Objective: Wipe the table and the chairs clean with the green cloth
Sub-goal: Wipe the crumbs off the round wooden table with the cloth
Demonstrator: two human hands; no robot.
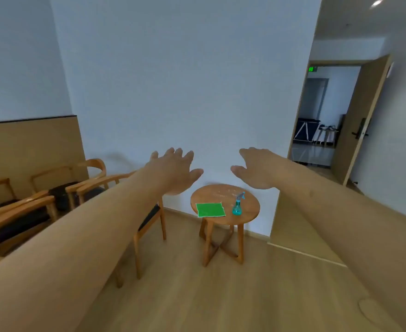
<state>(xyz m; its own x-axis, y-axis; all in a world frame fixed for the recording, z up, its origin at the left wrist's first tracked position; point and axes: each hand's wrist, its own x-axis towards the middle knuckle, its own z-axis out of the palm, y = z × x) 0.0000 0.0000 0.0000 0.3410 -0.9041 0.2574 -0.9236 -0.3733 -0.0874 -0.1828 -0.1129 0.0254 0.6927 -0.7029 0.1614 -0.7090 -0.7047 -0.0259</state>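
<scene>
Two hands are out in front of me, and both hold nothing. On the left stand the chairs (pixel 53 200), wood with dark seats, lined up by the wall. My left hand (pixel 173 173) is up in the air with its fingers (pixel 178 153) spread wide. Below it, on the small round table (pixel 252 212), the green cloth (pixel 210 209) lies flat near the front edge. It looks soft and light, so I think I should pinch it at a corner or scoop up its middle. Just beside it stands a blue spray bottle (pixel 237 207). My right hand (pixel 257 171) is loose and open too
</scene>
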